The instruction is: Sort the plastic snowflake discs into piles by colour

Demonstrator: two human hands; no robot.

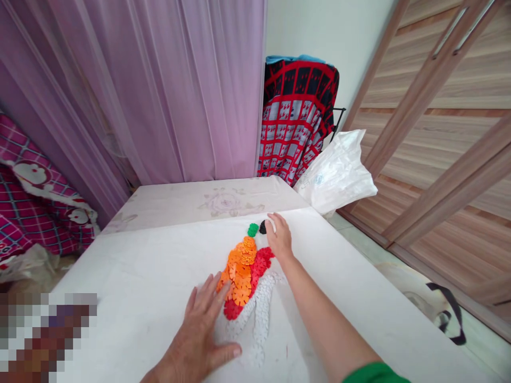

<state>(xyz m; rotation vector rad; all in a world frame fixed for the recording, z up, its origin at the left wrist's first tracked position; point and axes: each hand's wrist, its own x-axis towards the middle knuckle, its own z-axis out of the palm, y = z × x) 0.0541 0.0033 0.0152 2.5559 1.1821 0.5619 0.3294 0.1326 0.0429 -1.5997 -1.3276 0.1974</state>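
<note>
Orange discs, notched at the rim, lie overlapping on a white sheet, centre of the flat surface, between the two hands. Red discs run along their right side in a slanting band; a smaller red cluster sits at their lower left end. White discs form two rows below, meeting near the top and parting downward; their lowest edge blends into the sheet. Beyond the orange top: a green pile, and just beside it on the right a black pile.

Left hand: palm down, fingers spread, thumb held well away from them; fingertips at the left edge of the orange discs. Contact cannot be told.

Right hand: at the black pile, partly covering it, fingers slightly bent. Cannot tell whether they pinch a disc. Green sleeve on this arm.

Surroundings: floral cloth past the far edge of the sheet; purple curtain behind. To the right, red-and-black checked fabric, a white plastic bag and a wooden wardrobe. Far left, magenta plaid fabric
</note>
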